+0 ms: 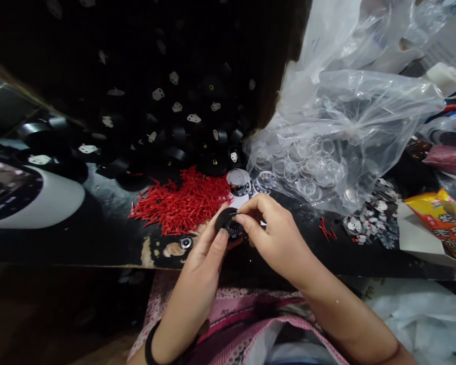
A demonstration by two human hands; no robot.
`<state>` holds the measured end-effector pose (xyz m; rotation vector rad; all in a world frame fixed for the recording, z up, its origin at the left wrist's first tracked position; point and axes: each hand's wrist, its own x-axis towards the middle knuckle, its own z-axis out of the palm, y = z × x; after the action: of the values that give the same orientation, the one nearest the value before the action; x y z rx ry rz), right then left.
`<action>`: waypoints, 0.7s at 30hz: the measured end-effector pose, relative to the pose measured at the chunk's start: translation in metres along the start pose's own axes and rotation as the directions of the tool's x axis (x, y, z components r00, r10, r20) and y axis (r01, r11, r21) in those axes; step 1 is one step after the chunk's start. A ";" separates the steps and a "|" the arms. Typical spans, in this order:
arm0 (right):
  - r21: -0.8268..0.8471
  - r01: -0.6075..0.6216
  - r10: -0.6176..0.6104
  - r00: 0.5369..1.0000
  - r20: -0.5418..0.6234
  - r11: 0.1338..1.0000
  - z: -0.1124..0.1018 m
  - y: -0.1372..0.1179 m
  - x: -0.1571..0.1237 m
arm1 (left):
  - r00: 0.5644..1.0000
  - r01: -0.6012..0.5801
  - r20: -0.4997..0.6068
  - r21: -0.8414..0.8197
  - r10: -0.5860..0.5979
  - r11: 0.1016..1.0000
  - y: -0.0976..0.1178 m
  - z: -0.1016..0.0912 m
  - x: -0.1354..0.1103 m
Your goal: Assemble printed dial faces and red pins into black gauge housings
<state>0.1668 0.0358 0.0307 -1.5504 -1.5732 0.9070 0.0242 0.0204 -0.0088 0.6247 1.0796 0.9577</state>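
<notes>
My left hand (210, 242) is wrapped round a small black round dial case (232, 228) with white markings, its thumb on the near rim. Over the same case, my right hand (270, 225) pinches thumb and forefinger together. A thin dark sliver shows at those fingertips, too small to name. Just beyond the hands lies a heap of thin red plastic pointers (186, 197). Printed dial discs (240, 188) and a clear round cover (266, 180) rest behind my right hand. A small round black-and-silver part (186, 243) sits left of my left hand.
Many black cases with pale metal plates (193, 118) are piled at the back. A clear plastic bag (349, 116) of transparent covers stands right. Farther right are a heap of small metal parts (380, 213), loose red pointers (327, 229) and an orange packet (443, 218). A white rounded object (61, 197) stands left.
</notes>
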 end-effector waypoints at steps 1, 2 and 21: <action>0.045 -0.044 0.044 0.999 0.004 0.998 0.000 0.002 0.001 | 0.999 -0.040 0.008 0.045 0.040 0.998 -0.004 -0.003 0.001; 0.084 -0.082 0.082 0.997 0.010 0.993 0.000 0.003 0.001 | 0.997 -0.074 0.027 0.078 0.073 0.994 -0.007 -0.006 0.002; -0.076 -0.062 0.070 0.992 0.108 0.995 -0.009 0.001 -0.005 | 0.980 -0.108 0.191 0.278 0.056 0.955 -0.004 -0.019 0.012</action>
<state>0.1746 0.0311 0.0342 -1.6356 -1.6568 0.9978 0.0093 0.0285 -0.0240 0.9841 1.0432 0.8027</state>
